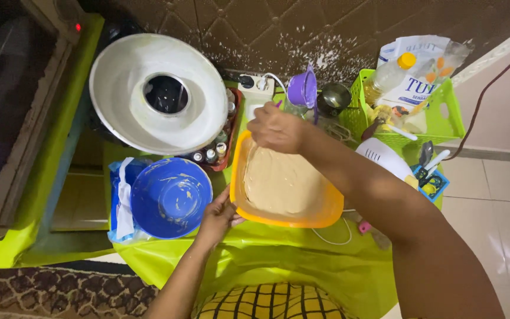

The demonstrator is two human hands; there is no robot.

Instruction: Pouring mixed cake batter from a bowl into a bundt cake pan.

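An orange bowl [329, 214] holds pale beige batter [281, 183] on a table covered with a lime-green cloth [278, 260]. My left hand [218, 217] grips the bowl's near-left rim. My right hand [275, 127] hovers over the bowl's far edge, fingers closed around something with a purple tip; most of it is hidden by the hand. To the left of the orange bowl sits a blue bowl [169, 198] smeared with batter.
A large white ring-shaped pan [119, 88] stands at the back left. Small bottles [211, 155] line a red tray. A purple cup [303, 88], a white power strip [256, 88], a green basket [444, 118] with a bottle and bag, and a white hand mixer [382, 156] sit behind and right.
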